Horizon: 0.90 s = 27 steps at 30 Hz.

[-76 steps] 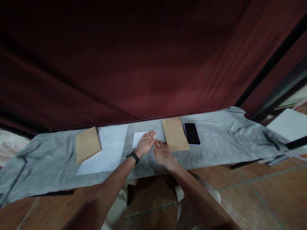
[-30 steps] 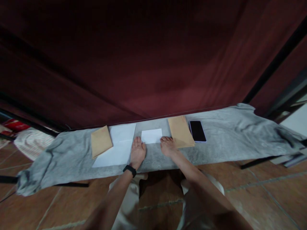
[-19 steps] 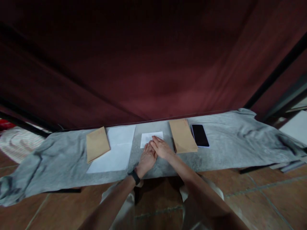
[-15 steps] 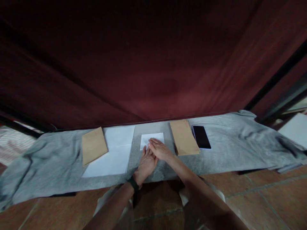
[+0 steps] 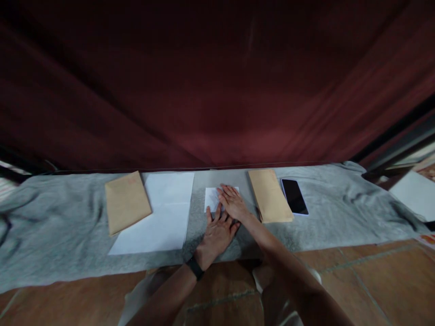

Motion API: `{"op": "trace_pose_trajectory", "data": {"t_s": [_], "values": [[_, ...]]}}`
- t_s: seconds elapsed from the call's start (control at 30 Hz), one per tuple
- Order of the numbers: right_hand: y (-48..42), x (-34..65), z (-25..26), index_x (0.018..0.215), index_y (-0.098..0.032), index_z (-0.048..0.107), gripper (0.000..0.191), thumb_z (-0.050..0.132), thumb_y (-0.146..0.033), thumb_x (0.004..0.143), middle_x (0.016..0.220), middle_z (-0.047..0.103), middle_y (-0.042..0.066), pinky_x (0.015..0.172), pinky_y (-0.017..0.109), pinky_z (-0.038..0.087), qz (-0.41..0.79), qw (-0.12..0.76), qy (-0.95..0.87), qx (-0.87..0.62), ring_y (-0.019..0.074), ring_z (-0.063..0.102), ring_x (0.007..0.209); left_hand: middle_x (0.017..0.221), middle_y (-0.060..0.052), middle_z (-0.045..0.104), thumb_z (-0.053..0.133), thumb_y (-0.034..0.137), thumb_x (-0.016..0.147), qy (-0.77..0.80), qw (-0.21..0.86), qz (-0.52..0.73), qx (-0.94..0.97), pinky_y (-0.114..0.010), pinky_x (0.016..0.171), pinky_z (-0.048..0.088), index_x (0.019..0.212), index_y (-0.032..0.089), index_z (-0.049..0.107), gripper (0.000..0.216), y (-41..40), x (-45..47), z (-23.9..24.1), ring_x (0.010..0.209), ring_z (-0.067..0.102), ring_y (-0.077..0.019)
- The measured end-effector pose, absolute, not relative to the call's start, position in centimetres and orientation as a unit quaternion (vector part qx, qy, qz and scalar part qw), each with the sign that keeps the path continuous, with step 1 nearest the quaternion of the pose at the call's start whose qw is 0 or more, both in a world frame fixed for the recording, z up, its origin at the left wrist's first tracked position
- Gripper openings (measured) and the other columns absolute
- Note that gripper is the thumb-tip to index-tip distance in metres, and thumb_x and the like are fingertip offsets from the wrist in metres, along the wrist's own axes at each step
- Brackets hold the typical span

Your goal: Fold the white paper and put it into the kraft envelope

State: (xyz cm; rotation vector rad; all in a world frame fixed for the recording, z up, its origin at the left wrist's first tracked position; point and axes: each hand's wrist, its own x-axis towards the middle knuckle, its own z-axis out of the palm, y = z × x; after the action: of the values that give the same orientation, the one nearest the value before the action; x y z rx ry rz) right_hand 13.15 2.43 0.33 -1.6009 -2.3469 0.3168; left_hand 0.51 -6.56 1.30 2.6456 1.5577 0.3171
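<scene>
A small white piece of paper (image 5: 211, 198), apparently folded, lies flat on the grey cloth (image 5: 322, 203) in the middle. My right hand (image 5: 234, 203) rests flat across its right part with fingers stretched out, hiding much of it. Just below, my left hand (image 5: 217, 233) lies palm down with fingers spread, its fingertips at the paper's near edge; a dark band circles that wrist. Neither hand grips anything.
To the left, large white sheets (image 5: 170, 213) lie partly under a brown envelope (image 5: 127, 201). On the right are a stack of brown envelopes (image 5: 272, 197) and a phone (image 5: 294, 197). A dark red curtain (image 5: 217, 90) hangs behind; tiled floor (image 5: 374, 276) shows in front.
My left hand has slid out from beneath my right hand toward me, and its fingers have spread. My right hand now covers the right part of the paper. The view has shifted slightly.
</scene>
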Motion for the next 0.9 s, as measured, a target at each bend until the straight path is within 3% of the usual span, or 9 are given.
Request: {"op": "trace_pose_trajectory", "data": {"t_s": [0.2,0.47,0.73,0.9], "values": [[2.9,13.5,0.4,0.155,-0.015,0.047,0.053,0.025,-0.035,0.111,0.165,0.037,0.012,0.129,0.045,0.025,0.094,0.128,-0.805,-0.572,0.0235,0.035,0.154,0.16,-0.014,0.047,0.035,0.046,0.107,0.514,0.031,0.101,0.851,-0.071,0.125,0.012,0.152,0.016,0.048,0.056,-6.9,0.0,1.0,0.155,0.03,-0.0316],[2.0,14.5,-0.5,0.158,-0.018,0.043,0.052,0.033,-0.037,0.11,0.167,0.033,0.013,0.127,0.048,0.026,0.022,0.133,-0.792,-0.595,0.027,0.033,0.155,0.161,-0.029,0.038,0.037,0.044,0.104,0.6,0.005,0.122,0.791,-0.051,0.125,0.031,0.151,-0.006,0.042,0.069,-6.1,-0.7,0.2,0.155,0.03,-0.0349],[1.3,15.1,-1.5,0.157,-0.007,0.041,0.058,0.031,-0.037,0.11,0.165,0.036,0.017,0.126,0.048,0.029,-0.012,0.153,-0.754,-0.638,0.0299,0.034,0.154,0.159,-0.029,0.04,0.034,0.038,0.104,0.648,-0.001,0.171,0.742,-0.054,0.123,0.035,0.153,-0.006,0.04,0.066,-4.3,-1.8,-0.6,0.153,0.033,-0.0354],[0.8,15.5,-1.3,0.154,-0.004,0.044,0.057,0.03,-0.034,0.109,0.165,0.036,0.019,0.126,0.05,0.027,0.001,0.173,-0.753,-0.635,0.0295,0.031,0.155,0.165,-0.019,0.036,0.032,0.031,0.105,0.59,0.004,0.185,0.786,-0.047,0.128,0.028,0.158,0.003,0.034,0.06,-2.9,-1.5,0.7,0.157,0.027,-0.026]]}}
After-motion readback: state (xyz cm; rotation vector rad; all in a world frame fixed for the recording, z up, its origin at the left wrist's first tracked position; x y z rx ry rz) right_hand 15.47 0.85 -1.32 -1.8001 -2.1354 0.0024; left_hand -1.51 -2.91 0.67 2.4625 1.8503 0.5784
